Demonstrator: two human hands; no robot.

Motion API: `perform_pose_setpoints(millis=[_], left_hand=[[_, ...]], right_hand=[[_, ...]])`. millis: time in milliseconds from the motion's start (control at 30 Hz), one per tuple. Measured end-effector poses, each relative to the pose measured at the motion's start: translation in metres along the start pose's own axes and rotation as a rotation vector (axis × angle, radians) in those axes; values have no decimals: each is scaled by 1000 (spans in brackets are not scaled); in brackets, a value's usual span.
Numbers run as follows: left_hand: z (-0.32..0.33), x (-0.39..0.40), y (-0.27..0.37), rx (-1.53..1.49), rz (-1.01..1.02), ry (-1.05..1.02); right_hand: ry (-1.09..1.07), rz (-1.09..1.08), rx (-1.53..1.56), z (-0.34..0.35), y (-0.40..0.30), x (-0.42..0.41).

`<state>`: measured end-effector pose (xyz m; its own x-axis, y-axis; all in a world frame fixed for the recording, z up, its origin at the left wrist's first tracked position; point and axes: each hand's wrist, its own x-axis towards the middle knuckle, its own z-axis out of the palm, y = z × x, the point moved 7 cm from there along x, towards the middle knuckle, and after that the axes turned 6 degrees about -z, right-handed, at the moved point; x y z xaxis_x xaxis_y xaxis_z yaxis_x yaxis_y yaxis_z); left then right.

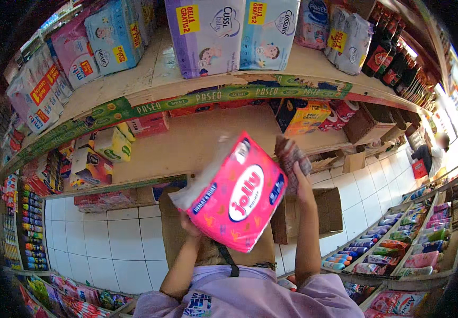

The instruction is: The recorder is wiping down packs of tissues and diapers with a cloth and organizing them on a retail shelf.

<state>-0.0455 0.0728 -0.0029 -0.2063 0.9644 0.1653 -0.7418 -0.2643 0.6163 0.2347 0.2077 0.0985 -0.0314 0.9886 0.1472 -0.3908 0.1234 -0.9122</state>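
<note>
A bright pink soft pack of Jolly facial tissue is tilted in front of my body. My left hand grips its lower left corner, the fingers partly hidden beneath the pack. At the pack's right side, my right hand holds a crumpled brown checked cloth. Beyond both hands runs the middle wooden shelf, with tissue packs at its left and right ends.
Cussons baby wipes packs stand on the upper shelf, above my hands. An open cardboard box sits on the white tiled floor. Slanted racks of packaged goods are at right. Farther off, a person is low down.
</note>
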Motion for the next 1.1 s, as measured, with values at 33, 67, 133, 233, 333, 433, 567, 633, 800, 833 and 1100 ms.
perform_pose_setpoints(millis=[33, 67, 133, 233, 333, 433, 567, 633, 800, 833, 1100], left_hand=[[-6, -1, -2, 0, 2, 3], [-11, -1, -11, 17, -83, -10], [-23, -5, -28, 83, -159, 44], [-75, 6, -68, 108, -252, 77], [-97, 19, -81, 312, -241, -23], [-132, 21, -92, -52, -326, -133], [-94, 38, -71, 642, -527, -18], [-77, 44, -54, 774, -448, -47], [-37, 27, -44, 312, -193, 141], [-17, 32, -36, 209, -77, 18], [-75, 6, -64, 673, -370, 176]], right_hand=[[-221, -39, -198, 10, -6, 3], [-232, 86, -264, 8, 0, 0], [-227, 170, -194, -4, 15, -4], [-196, 224, -10, -28, 45, -11], [-443, 21, -192, -32, 47, -27], [-408, -97, -113, -8, 35, -39], [-427, -288, -581, -21, 20, -59], [-372, -289, -478, -30, 36, -80], [-67, 6, -327, -49, 83, -96], [-46, 5, -432, -51, 90, -93], [162, 81, 70, -32, 82, -80]])
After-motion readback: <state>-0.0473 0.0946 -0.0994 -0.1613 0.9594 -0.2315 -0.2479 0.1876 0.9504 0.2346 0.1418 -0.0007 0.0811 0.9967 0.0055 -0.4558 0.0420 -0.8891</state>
